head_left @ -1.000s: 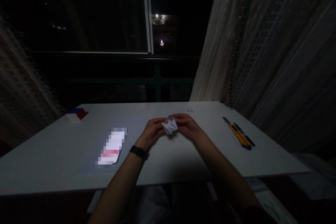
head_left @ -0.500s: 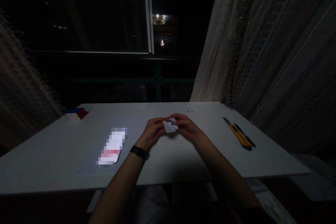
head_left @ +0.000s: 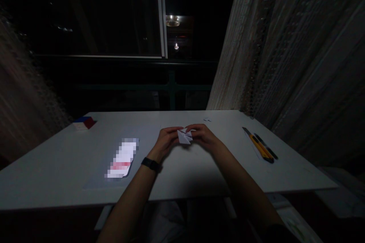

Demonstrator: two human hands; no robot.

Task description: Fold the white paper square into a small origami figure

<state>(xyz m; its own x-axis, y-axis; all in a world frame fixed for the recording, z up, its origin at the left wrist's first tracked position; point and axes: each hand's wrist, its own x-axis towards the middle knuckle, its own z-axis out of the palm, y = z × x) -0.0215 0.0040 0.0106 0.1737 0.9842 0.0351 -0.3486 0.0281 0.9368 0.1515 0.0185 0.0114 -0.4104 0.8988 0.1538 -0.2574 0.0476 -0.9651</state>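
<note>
Folded paper (head_left: pixel 184 136): white, small, angular, with several pointed flaps. Dark narrow lines between flaps toward right; sharp corner at near right; plainer pale face on left. Finer creases too dim to tell. Position: middle of desk (head_left: pixel 57 167), between left hand (head_left: pixel 165 140) and right hand (head_left: pixel 205 136); contact with desktop unclear. Fingers (head_left: pixel 173 130) of both hands pinch paper from left and right sides.

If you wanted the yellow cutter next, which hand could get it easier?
Probably the right hand: the yellow cutter lies on that side, while the left hand is farther away. Both hands hold the folded paper, though.
</note>
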